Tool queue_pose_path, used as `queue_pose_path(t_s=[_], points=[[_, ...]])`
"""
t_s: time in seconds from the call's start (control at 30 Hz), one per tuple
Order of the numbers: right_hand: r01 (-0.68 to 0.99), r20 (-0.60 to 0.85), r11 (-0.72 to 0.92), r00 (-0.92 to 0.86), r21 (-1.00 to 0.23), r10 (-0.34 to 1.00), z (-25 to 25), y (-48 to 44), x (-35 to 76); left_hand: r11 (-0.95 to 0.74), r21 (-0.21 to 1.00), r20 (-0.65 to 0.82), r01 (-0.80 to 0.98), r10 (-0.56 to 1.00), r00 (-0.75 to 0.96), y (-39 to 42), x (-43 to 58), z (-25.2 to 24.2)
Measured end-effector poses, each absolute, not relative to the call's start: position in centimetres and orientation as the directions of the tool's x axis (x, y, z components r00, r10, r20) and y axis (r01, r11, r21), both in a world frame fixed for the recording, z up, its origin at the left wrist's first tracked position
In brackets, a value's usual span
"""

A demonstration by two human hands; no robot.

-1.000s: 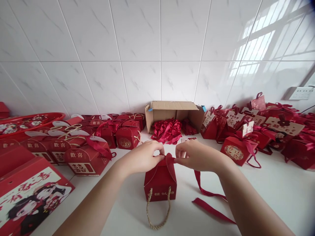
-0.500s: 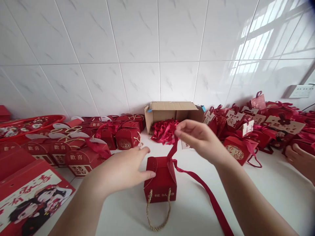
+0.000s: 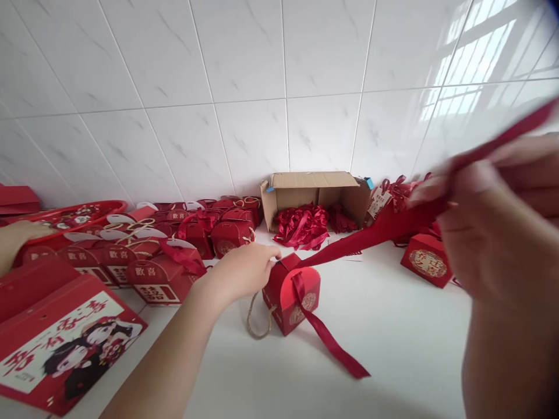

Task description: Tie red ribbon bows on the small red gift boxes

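Observation:
A small red gift box (image 3: 292, 299) with a rope handle stands on the white counter (image 3: 393, 326), turned at an angle. My left hand (image 3: 244, 269) rests on its left top edge, fingers closed against it. A red ribbon (image 3: 349, 247) runs through the box's top flaps; one end trails on the counter in front, the other stretches up to the right. My right hand (image 3: 493, 227), large and blurred close to the camera, pinches that raised end.
An open cardboard box (image 3: 314, 195) spilling red ribbons sits against the tiled wall. Rows of red gift boxes (image 3: 174, 244) fill the left side, more stand at the right (image 3: 425, 265). A flat printed red box (image 3: 65, 343) lies near left. Another person's hand (image 3: 17, 241) shows at the left edge.
My right hand has pulled the ribbon up and far to the right, close to the camera. The box has turned and its rope handle swung left. The view shifted left.

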State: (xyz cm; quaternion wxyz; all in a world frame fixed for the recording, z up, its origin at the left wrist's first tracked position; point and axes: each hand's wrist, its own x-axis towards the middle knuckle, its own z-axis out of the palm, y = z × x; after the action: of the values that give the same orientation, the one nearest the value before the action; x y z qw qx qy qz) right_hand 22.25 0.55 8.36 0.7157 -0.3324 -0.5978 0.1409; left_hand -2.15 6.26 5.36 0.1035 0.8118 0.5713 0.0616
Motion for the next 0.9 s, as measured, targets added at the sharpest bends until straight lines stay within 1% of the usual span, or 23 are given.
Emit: queue_pose_path(t_s=[0.03,0.1,0.17,0.23,0.33,0.43,0.6,0.77,0.9], points=[[0.188,0.759,0.737,0.222,-0.649,0.612,8.2,0.9,21.7,-0.326,0.237,0.000,0.915,0.942,0.335,6.5,-2.2,5.4],[0.203,0.723,0.699,0.081,-0.686,0.686,7.5,2.3,20.5,-0.317,0.254,0.020,0.914,0.946,0.323,7.1,-2.3,5.3],[0.310,0.601,0.603,-0.112,-0.735,0.791,6.3,4.3,19.2,-0.295,0.305,0.021,0.906,0.953,0.303,7.6,-2.4,5.2],[0.473,0.473,0.519,-0.222,-0.712,0.852,4.8,6.1,17.9,-0.262,0.362,0.008,0.894,0.961,0.278,8.1,-2.5,4.9],[0.658,0.361,0.433,-0.253,-0.616,0.898,2.6,7.7,16.3,-0.207,0.422,-0.019,0.883,0.971,0.236,8.5,-2.7,4.5],[0.738,0.298,0.387,-0.258,-0.553,0.919,1.4,7.8,15.4,-0.199,0.468,-0.038,0.861,0.969,0.245,8.6,-2.7,4.3],[0.748,0.246,0.376,-0.286,-0.547,0.926,1.3,7.4,15.3,-0.176,0.497,-0.055,0.850,0.971,0.233,8.4,-2.7,4.3],[0.740,0.276,0.386,-0.275,-0.551,0.921,1.4,7.4,15.1,-0.212,0.521,-0.052,0.827,0.959,0.279,8.1,-2.7,4.3],[0.728,0.284,0.402,-0.289,-0.556,0.914,1.5,7.2,14.9,-0.206,0.580,-0.095,0.788,0.944,0.317,7.4,-2.3,4.5]])
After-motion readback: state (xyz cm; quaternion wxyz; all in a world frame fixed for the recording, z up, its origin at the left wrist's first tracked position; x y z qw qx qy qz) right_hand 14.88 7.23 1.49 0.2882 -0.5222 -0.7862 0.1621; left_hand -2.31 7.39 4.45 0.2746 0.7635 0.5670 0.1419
